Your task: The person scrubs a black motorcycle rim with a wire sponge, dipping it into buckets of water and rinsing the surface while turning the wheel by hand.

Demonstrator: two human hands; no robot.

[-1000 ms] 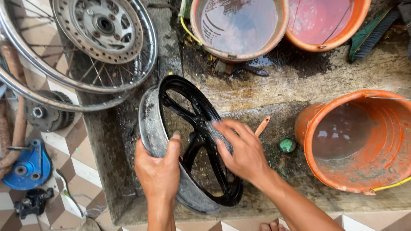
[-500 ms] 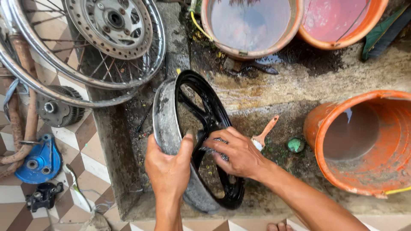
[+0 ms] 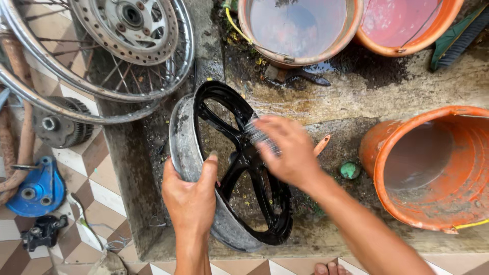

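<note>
A black cast motorcycle wheel [image 3: 226, 127] with a dirty grey rim stands on edge on wet concrete in the middle of the head view. My left hand [image 3: 189, 192] grips its grey rim from the near side and holds it upright. My right hand [image 3: 286, 150] presses a steel-wool scrubber [image 3: 259, 136] against a black spoke near the hub; the hand is blurred with motion.
A chrome spoked wheel with a drum hub [image 3: 127, 30] leans at top left. Two water-filled tubs [image 3: 298, 28] [image 3: 407, 23] sit at the top; an orange bucket [image 3: 433, 168] lies tipped at right. A brush handle [image 3: 322, 145], green lump [image 3: 349, 170], blue hub cover [image 3: 35, 188] lie nearby.
My right hand has slid up the spoke toward the top of the wheel while scrubbing. The view has shifted, so the wheel sits lower and larger. My left hand keeps its grip.
</note>
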